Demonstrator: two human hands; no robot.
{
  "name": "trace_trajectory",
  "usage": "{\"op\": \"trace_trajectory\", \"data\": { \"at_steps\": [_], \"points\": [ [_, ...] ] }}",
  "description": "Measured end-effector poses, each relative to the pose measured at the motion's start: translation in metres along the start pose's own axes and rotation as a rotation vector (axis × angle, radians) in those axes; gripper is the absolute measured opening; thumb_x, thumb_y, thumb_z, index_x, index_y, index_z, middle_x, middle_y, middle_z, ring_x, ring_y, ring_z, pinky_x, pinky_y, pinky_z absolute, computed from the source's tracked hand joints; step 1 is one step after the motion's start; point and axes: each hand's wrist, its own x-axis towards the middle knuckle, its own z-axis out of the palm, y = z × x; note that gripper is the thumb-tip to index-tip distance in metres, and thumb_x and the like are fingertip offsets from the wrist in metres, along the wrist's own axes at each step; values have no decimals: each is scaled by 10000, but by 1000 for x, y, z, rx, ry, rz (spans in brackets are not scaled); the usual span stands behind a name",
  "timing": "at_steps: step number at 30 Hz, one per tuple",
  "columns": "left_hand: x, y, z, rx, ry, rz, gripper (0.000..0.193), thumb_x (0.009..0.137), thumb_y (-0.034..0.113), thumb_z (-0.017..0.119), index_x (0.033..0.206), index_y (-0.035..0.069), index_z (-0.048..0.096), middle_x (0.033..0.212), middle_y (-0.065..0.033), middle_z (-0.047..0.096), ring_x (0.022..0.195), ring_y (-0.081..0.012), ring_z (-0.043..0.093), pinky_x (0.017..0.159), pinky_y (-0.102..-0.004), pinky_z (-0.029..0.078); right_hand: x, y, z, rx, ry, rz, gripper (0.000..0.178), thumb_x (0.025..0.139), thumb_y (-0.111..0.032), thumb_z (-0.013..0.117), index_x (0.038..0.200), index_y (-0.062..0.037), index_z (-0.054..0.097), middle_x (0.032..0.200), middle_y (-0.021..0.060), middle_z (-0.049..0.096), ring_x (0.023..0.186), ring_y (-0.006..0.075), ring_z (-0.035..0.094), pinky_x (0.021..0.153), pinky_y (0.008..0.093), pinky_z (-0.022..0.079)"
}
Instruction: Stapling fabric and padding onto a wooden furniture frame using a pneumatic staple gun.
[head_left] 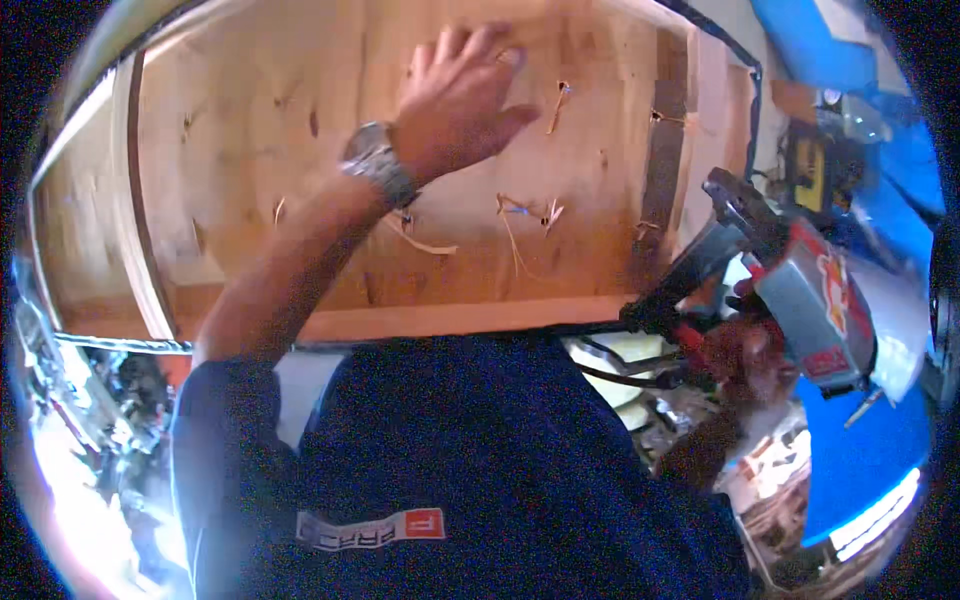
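Observation:
My left hand (462, 98), with a metal watch (379, 163) at its wrist, is spread over the upper middle of a framed wooden panel (340, 260). Its fingers are apart and hold nothing; whether they touch the wood I cannot tell. At the panel's right side, my right hand (745, 355) is wrapped round the handle of a grey and black nail gun (815, 300) with red parts. The tool's black nose end lies near the panel's right edge. Several holes in the panel have tan strands (425, 245) or splinters sticking out.
A pale wooden crosspiece (140, 200) runs along the panel's left part, and dark edging lines its rim. To the right are blue sheets (865, 470) and a yellow object (808, 172). Beyond the lower left edge lies blurred clutter (90, 400). Dark hoses (630, 375) pass below the nail gun.

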Motion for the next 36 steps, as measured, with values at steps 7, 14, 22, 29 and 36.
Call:
{"op": "trace_trajectory", "data": {
  "at_steps": [7, 14, 22, 29, 36],
  "points": [
    [-3, 60, 8, 13, -268, 185, 462, 803, 272, 578, 1235, 116, 527, 1333, -90, 463, 1242, -308, 389, 1006, -469, 319, 31, 4, -52, 54, -194, 354, 390, 786, -125, 698, 1134, -3, 572, 1024, 151, 651, 804, 199, 628, 681, 286, 512],
    [-25, 92, -8, -103, -565, 83, 471, 843, 167, 506, 1307, 100, 457, 1438, -94, 376, 1365, -287, 294, 1133, -496, 178, 119, 43, 113, 88, -399, 590, 414, 771, -100, 717, 1152, -15, 579, 1022, 129, 659, 828, 194, 632, 726, 288, 513],
    [-18, 43, -30, -51, -342, 90, 491, 819, 170, 533, 1304, 145, 462, 1378, -99, 430, 1289, -289, 383, 1035, -492, 332, 55, -58, 45, 58, -784, 573, 447, 754, -71, 737, 1172, -28, 586, 1020, 104, 667, 855, 189, 636, 778, 291, 513],
    [-2, 0, -77, 389, -533, -169, 331, 817, 183, 573, 1140, 121, 603, 1071, -58, 622, 833, -286, 604, 745, -400, 485, 42, -55, 121, -309, -817, -12, 406, 801, -75, 686, 1172, 11, 545, 1081, 160, 631, 917, 205, 628, 779, 301, 524],
    [-15, -24, -70, 32, -515, -61, 187, 876, 217, 526, 954, 84, 632, 855, -52, 627, 659, -219, 570, 661, -352, 469, 56, -61, 191, -464, -1038, -395, 312, 847, -248, 632, 993, 27, 609, 803, 136, 649, 671, 214, 590, 645, 330, 482]
  ]
}}
